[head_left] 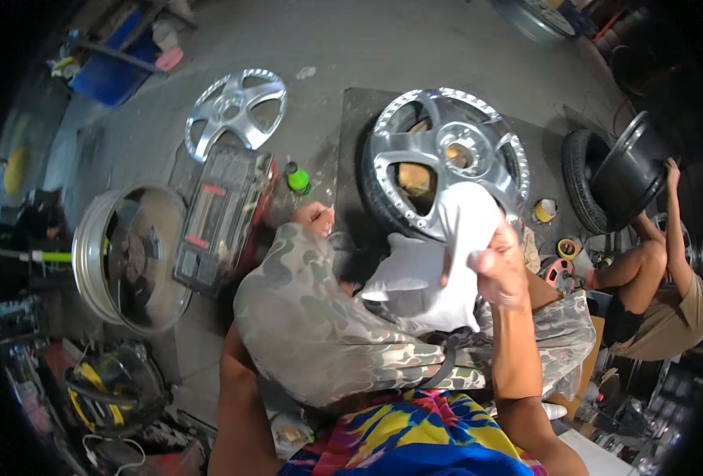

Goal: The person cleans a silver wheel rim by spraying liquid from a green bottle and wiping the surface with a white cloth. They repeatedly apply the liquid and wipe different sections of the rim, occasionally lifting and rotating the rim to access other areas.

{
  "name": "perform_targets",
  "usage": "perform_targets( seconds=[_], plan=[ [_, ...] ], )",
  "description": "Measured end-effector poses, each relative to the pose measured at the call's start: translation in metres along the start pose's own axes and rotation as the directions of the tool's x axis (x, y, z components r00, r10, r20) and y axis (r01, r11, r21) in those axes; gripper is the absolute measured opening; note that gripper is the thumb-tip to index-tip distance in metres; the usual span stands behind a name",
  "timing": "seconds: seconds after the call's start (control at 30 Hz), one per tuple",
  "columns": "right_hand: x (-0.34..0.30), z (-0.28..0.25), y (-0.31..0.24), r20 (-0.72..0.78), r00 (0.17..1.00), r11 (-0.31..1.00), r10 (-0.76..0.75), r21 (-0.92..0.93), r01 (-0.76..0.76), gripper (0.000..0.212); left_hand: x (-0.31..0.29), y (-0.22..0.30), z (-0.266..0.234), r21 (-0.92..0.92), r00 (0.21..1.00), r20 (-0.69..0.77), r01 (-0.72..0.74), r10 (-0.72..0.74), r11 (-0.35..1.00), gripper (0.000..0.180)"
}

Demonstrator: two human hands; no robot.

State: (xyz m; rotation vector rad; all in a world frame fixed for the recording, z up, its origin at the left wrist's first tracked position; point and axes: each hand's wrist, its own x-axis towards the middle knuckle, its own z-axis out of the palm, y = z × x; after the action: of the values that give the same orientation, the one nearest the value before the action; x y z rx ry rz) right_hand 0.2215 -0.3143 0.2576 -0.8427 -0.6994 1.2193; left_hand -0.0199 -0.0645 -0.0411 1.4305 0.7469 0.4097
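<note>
My right hand (504, 266) is closed around a bunched white cloth (469, 214), slightly smeared by motion, in front of the near edge of a silver wheel face (403, 147). The wheel has five broad spokes and a rim lined with bolt holes, and it lies flat on a dark mat. Beneath the cloth, more white fabric (415, 278) rests between my legs. Past my camouflage-covered left knee shows part of my left hand (316, 216). Its fingers look bent, but the knee hides most of it. Close to it stands a green bottle with a black cap (297, 178).
Left of me are a black toolbox (220, 214), a wheel barrel (90, 254) and another silver wheel face (236, 111). At right, another person's hand (673, 170) grips a black wheel barrel (633, 170) beside a tyre (581, 178). Tape rolls (567, 249) lie nearer.
</note>
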Motion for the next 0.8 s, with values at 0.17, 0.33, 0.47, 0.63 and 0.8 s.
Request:
perform_targets(
  seconds=[0.17, 0.33, 0.47, 0.63, 0.8],
  plan=[
    [0.013, 0.001, 0.065, -0.104, 0.970, 0.863, 0.218, -0.445, -0.241, 0.094, 0.016, -0.068, -0.018, 0.440, 0.797, -0.570, 0.090, 0.200, 0.894, 0.056],
    [0.025, -0.010, 0.107, -0.203, 0.876, 0.773, 0.437, -0.414, -0.481, 0.079, 0.072, -0.031, -0.021, 0.375, 0.801, -0.592, 0.182, 0.084, 0.909, 0.101],
    [0.041, -0.032, 0.139, -0.183, 0.914, 0.816, 0.362, -0.413, -0.406, 0.054, 0.089, -0.048, -0.044, 0.549, 0.852, -0.467, 0.070, 0.236, 0.833, 0.056],
    [0.066, -0.060, 0.164, -0.237, 0.912, 0.774, 0.334, -0.483, -0.409, 0.016, 0.085, -0.028, -0.043, 0.621, 0.960, -0.257, 0.078, 0.109, 0.780, 0.063],
    [0.089, -0.066, 0.183, -0.229, 0.924, 0.782, 0.307, -0.492, -0.382, 0.011, 0.046, 0.017, -0.035, 0.819, 0.982, -0.027, -0.084, 0.185, 0.567, 0.059]
  ],
)
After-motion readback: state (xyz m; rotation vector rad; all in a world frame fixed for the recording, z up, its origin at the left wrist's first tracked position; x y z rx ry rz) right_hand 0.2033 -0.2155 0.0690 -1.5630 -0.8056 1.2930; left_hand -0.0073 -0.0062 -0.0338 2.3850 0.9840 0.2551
